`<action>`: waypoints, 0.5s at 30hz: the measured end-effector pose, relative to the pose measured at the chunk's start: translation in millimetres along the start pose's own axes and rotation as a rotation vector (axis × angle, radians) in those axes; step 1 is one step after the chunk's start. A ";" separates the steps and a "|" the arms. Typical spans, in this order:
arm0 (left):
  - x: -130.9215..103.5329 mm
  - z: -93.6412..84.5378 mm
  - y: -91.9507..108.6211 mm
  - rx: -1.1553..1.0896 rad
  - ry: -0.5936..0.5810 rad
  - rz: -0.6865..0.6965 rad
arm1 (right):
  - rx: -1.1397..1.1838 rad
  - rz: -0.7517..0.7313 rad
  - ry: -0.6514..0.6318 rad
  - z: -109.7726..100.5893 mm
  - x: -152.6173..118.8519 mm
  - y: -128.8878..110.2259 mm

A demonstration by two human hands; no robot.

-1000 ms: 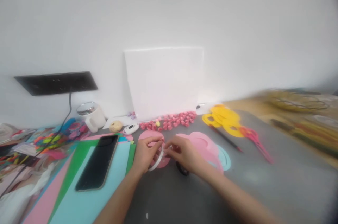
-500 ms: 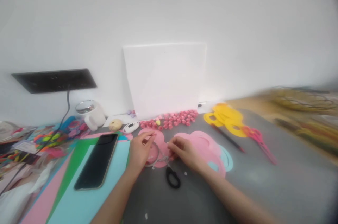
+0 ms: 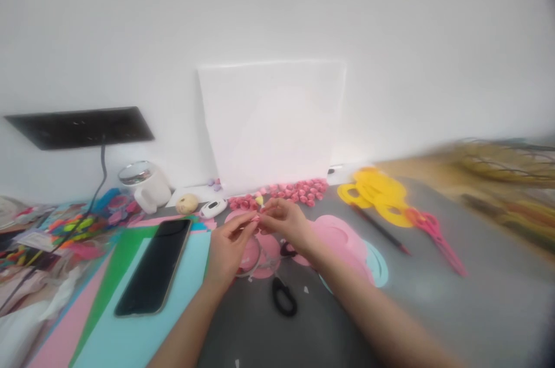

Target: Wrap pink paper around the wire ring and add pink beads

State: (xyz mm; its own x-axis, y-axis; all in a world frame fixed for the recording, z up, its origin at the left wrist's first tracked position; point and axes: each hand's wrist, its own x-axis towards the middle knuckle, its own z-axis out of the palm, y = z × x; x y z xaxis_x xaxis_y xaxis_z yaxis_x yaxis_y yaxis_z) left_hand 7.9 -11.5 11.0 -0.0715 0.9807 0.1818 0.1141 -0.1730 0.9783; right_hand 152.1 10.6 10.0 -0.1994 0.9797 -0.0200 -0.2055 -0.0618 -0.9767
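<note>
My left hand (image 3: pixel 232 244) and my right hand (image 3: pixel 284 220) meet over the pink paper pieces (image 3: pixel 266 246), fingertips pinched close together. Between them is a small pink bit, mostly hidden by the fingers. A roll of tape (image 3: pixel 251 261) lies on the pink paper below my left hand. Black-handled scissors (image 3: pixel 285 297) lie just beneath my hands, partly covered. Behind the fingers spreads a cluster of small pink rolled pieces (image 3: pixel 301 190), with a small yellow-tipped item (image 3: pixel 259 200) near my right fingertips.
A phone (image 3: pixel 154 267) rests on coloured sheets (image 3: pixel 191 270) at the left. Yellow paper cutouts (image 3: pixel 377 192), a pencil (image 3: pixel 384 229) and pink scissors (image 3: pixel 437 238) lie at the right. A white board (image 3: pixel 273 125) leans on the wall; a white mug (image 3: pixel 150 189) stands left.
My right hand has moved left and up, from the scissors to my left hand's fingertips. More of the scissors' handles now shows. The view has shifted slightly.
</note>
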 end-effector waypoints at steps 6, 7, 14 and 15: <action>0.6 2.7 -5.0 -0.077 0.026 -0.091 | 0.110 0.004 -0.032 -1.2 -5.2 3.0; 1.2 3.0 -7.1 -0.121 0.032 -0.111 | 0.115 0.007 -0.034 -1.4 -6.3 2.4; 4.0 3.0 -15.3 -0.239 0.019 -0.196 | 0.000 -0.082 -0.077 -7.9 -6.3 4.7; 4.3 2.4 -15.6 -0.215 0.018 -0.191 | -0.027 -0.099 -0.084 -9.2 -5.8 4.9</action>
State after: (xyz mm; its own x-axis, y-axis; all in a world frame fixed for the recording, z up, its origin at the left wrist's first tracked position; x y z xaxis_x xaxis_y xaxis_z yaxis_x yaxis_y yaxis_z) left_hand 8.1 -4.4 -3.8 -0.0892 0.9960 -0.0076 -0.1160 -0.0028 0.9932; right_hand 161.0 6.4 3.3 -0.2591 0.9613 0.0937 -0.2027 0.0407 -0.9784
